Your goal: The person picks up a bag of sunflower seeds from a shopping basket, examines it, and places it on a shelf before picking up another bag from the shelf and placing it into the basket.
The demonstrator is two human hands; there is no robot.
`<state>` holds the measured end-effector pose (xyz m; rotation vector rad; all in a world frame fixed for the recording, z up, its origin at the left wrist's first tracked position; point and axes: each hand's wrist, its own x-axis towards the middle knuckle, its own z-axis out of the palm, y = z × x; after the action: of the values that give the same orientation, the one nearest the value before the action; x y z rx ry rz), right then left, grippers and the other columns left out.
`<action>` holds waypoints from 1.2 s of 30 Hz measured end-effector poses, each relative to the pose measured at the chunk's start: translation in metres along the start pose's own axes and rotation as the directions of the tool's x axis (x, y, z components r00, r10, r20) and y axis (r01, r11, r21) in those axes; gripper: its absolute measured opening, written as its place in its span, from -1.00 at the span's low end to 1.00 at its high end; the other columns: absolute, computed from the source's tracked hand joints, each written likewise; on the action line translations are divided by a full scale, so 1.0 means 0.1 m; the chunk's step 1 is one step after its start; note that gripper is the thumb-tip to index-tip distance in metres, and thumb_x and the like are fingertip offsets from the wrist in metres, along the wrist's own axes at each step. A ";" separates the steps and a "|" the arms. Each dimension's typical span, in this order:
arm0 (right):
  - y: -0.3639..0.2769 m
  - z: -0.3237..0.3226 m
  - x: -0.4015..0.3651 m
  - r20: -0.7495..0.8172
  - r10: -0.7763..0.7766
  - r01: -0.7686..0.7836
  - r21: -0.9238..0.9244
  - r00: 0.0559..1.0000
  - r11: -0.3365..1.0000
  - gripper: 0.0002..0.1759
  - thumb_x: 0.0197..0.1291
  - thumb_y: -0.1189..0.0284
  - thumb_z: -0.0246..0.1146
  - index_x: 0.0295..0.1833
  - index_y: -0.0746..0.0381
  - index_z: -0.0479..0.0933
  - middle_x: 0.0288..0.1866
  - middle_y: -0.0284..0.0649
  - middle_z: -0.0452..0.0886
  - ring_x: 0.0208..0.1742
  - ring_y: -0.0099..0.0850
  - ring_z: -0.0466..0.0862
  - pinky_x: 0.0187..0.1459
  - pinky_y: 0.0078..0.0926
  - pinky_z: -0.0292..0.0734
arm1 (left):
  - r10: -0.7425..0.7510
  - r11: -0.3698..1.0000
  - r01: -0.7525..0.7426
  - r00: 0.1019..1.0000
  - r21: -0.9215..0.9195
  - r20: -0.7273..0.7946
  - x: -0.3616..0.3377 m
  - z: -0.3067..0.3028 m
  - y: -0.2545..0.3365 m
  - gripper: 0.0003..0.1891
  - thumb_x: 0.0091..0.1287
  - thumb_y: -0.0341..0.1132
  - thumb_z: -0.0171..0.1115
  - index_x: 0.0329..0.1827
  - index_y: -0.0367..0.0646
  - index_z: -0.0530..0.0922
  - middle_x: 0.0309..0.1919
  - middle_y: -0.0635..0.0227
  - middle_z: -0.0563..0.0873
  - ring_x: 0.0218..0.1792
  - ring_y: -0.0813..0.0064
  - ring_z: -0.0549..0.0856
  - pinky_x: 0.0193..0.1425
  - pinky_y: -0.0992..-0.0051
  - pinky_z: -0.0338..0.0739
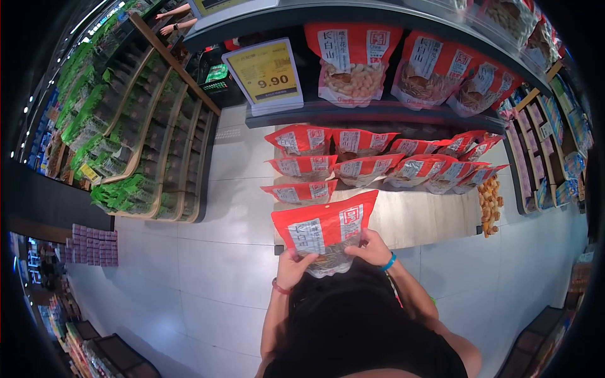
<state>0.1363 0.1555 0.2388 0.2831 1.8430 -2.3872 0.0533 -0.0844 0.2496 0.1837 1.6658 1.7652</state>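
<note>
A red and clear bag of sunflower seeds is held up in front of my body, its printed face tilted towards me. My left hand grips its lower left edge, thumb across the front. On the lower right edge my right hand holds it the same way, thumb on the clear window. The fingers behind the bag are hidden. Just beyond it, rows of similar red bags stand on a low wooden display table.
Above the table, a dark shelf carries more bags, including one of peanuts, beside a yellow price sign reading 9.90. Curved racks of green-topped packages stand left. Stacked purple boxes sit further left. Another person's arms show at top left.
</note>
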 end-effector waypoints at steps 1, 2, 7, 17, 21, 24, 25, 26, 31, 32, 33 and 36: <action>0.00 -0.06 0.00 0.003 0.001 -0.001 0.000 1.000 1.000 -0.57 0.14 0.46 0.41 0.10 0.34 0.50 -0.03 -0.30 0.64 -0.05 -0.57 0.60 0.01 -0.52 0.53 | 0.010 1.000 -0.010 1.000 -0.021 0.001 0.02 0.04 -0.02 -0.71 0.27 -0.55 0.29 0.05 -0.38 0.57 -0.09 0.27 0.73 -0.10 0.54 0.69 0.03 0.51 0.57; 0.01 -0.13 0.00 0.020 0.012 -0.011 -0.032 1.000 0.999 -0.55 0.13 0.49 0.41 0.13 0.33 0.48 -0.02 -0.30 0.63 -0.03 -0.56 0.59 0.01 -0.51 0.52 | 0.019 0.999 -0.019 1.000 -0.042 0.003 0.03 0.09 -0.03 -0.71 0.27 -0.55 0.29 0.06 -0.39 0.56 -0.09 0.27 0.73 -0.10 0.53 0.69 0.04 0.51 0.57; 0.03 -0.35 -0.04 0.013 0.010 -0.008 -0.088 1.000 0.996 -0.58 0.11 0.44 0.44 0.06 0.32 0.52 -0.11 -0.36 0.64 -0.15 -0.64 0.57 -0.11 -0.58 0.52 | 0.001 1.000 -0.002 1.000 -0.028 -0.031 0.07 0.33 -0.02 -0.71 0.28 -0.54 0.29 0.05 -0.39 0.57 -0.08 0.27 0.73 -0.09 0.54 0.69 0.05 0.51 0.57; -0.04 -0.57 -0.05 0.020 0.030 -0.027 -0.120 0.999 0.992 -0.58 0.08 0.40 0.47 0.03 0.31 0.54 -0.15 -0.37 0.65 -0.19 -0.67 0.55 -0.15 -0.60 0.49 | 0.098 0.995 -0.100 0.989 -0.017 -0.109 0.12 0.58 -0.05 -0.81 0.26 -0.45 0.34 -0.10 -0.31 0.63 -0.30 0.39 0.75 -0.36 0.67 0.67 -0.36 0.64 0.53; 0.06 -0.66 -0.05 0.024 0.020 -0.013 -0.260 1.000 0.966 -0.61 0.04 0.41 0.49 -0.02 0.32 0.59 -0.18 -0.32 0.68 -0.19 -0.60 0.58 -0.07 -0.55 0.49 | 0.099 0.995 -0.098 0.994 0.031 -0.039 0.21 0.52 -0.16 -0.74 0.22 -0.47 0.37 -0.03 -0.32 0.64 -0.15 0.28 0.76 -0.13 0.54 0.71 0.01 0.48 0.56; 0.07 -0.64 -0.11 -0.049 -0.114 0.093 -0.312 0.992 0.945 -0.63 0.03 0.43 0.48 -0.06 0.33 0.61 -0.18 -0.26 0.70 -0.16 -0.53 0.62 -0.01 -0.51 0.48 | 0.209 0.891 -0.183 0.978 0.416 -0.018 0.30 0.47 -0.16 -0.70 0.16 -0.41 0.43 -0.05 -0.31 0.64 -0.17 0.21 0.77 -0.15 0.45 0.73 -0.01 0.45 0.56; 0.18 -0.68 -0.11 -0.058 -0.131 0.109 -0.288 0.990 0.951 -0.64 0.03 0.46 0.47 -0.05 0.35 0.61 -0.15 -0.20 0.72 -0.12 -0.49 0.65 0.01 -0.47 0.49 | 0.233 0.882 -0.193 0.971 0.429 -0.042 0.34 0.52 -0.14 -0.68 0.12 -0.36 0.47 -0.10 -0.32 0.64 -0.21 0.13 0.76 -0.16 0.34 0.74 -0.02 0.41 0.55; 0.21 -0.71 -0.14 -0.066 -0.128 0.104 -0.285 0.990 0.953 -0.64 0.03 0.46 0.47 -0.05 0.35 0.61 -0.15 -0.20 0.72 -0.12 -0.49 0.65 0.01 -0.47 0.49 | 0.227 0.883 -0.190 0.973 0.429 -0.036 0.39 0.55 -0.15 -0.68 0.12 -0.36 0.47 -0.10 -0.32 0.64 -0.21 0.13 0.76 -0.16 0.34 0.74 -0.02 0.41 0.55; 0.37 -1.05 -0.10 -0.193 -0.061 0.005 -0.281 0.979 0.960 -0.63 0.02 0.51 0.46 -0.02 0.36 0.60 -0.11 -0.18 0.73 -0.07 -0.48 0.67 0.05 -0.45 0.52 | 0.225 0.837 -0.182 0.974 0.516 -0.021 0.86 0.62 -0.39 -0.63 0.16 -0.33 0.45 -0.04 -0.31 0.58 -0.18 0.12 0.74 -0.15 0.26 0.73 -0.03 0.37 0.56; 0.39 -1.14 -0.05 -0.213 -0.022 -0.044 -0.301 0.977 0.952 -0.62 0.04 0.51 0.45 -0.01 0.36 0.60 -0.10 -0.17 0.72 -0.05 -0.48 0.67 0.08 -0.44 0.52 | 0.224 0.859 -0.178 0.974 0.480 -0.039 0.98 0.61 -0.48 -0.62 0.17 -0.33 0.44 -0.01 -0.30 0.56 -0.16 0.12 0.74 -0.15 0.25 0.73 -0.04 0.37 0.56; 0.40 -1.20 0.01 -0.225 -0.090 0.026 -0.273 0.970 0.962 -0.61 0.02 0.53 0.45 0.01 0.35 0.60 -0.10 -0.19 0.73 -0.07 -0.47 0.68 0.07 -0.46 0.52 | 0.288 0.839 -0.246 0.957 0.485 -0.014 1.08 0.58 -0.57 -0.68 0.24 -0.35 0.36 0.01 -0.27 0.56 -0.18 0.10 0.74 -0.15 0.21 0.74 -0.05 0.35 0.57; 0.56 -1.45 0.24 -0.210 -0.153 0.045 -0.446 0.966 0.894 -0.57 0.00 0.55 0.45 0.04 0.34 0.59 -0.08 -0.20 0.72 -0.02 -0.47 0.67 0.09 -0.48 0.51 | 0.286 0.824 -0.240 0.958 0.513 -0.010 1.34 0.55 -0.82 -0.75 0.32 -0.40 0.22 0.03 -0.26 0.56 -0.19 0.01 0.73 -0.13 0.08 0.73 -0.04 0.29 0.57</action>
<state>0.1361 0.2814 0.1450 0.4542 2.4958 -1.9807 0.0137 0.0305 0.1365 0.6109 2.2378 1.4926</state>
